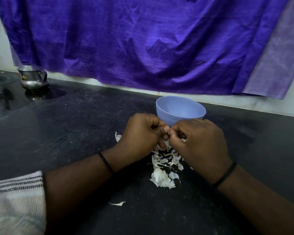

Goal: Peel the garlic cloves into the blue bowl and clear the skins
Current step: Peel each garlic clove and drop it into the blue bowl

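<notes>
1. Left hand (141, 134) and right hand (200, 141) meet fingertip to fingertip just in front of the blue bowl (181, 109); both have fingers curled tight, pinching something small between them.
2. Pinched item is almost wholly hidden by the fingers; it cannot be confirmed as a garlic clove.
3. Blue bowl stands upright on the black counter (75, 133), near the wall; what shows of its inside holds nothing.
4. Garlic skins (163, 168) lie scattered on the counter under and before the hands; one stray flake (118, 203) lies nearer the person.
5. Steel jug (33, 78) stands far left; purple cloth (142, 39) hangs behind.
</notes>
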Tool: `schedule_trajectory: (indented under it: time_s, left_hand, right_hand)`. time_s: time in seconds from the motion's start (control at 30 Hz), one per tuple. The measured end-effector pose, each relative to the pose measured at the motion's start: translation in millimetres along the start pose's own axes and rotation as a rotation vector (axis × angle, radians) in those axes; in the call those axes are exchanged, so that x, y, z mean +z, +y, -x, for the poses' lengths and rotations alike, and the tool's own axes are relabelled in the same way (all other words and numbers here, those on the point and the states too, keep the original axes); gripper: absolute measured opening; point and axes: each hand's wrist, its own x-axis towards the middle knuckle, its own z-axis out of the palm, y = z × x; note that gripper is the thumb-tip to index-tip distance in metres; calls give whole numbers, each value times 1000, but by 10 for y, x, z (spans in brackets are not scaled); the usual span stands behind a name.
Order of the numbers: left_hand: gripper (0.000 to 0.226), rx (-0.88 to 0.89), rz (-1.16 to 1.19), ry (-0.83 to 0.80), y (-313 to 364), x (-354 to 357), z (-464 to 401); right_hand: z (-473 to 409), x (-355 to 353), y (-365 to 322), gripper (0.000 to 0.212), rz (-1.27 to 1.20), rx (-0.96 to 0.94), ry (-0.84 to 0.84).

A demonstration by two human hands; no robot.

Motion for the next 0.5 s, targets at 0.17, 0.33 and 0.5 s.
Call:
schedule_trajectory:
  time_s: [0.17, 0.33, 0.5]
  left_hand:
    - [15, -23, 31, -4, 4, 6, 4]
    - [17, -42, 104, 4, 33, -8, -15]
    - [18, -24, 71, 5, 20, -22, -24]
  right_hand:
    - [1, 22, 15, 22, -38, -14, 17]
    - [-9, 4, 32, 15, -194, 83, -24]
    - [-19, -5, 28, 15, -256, 117, -74]
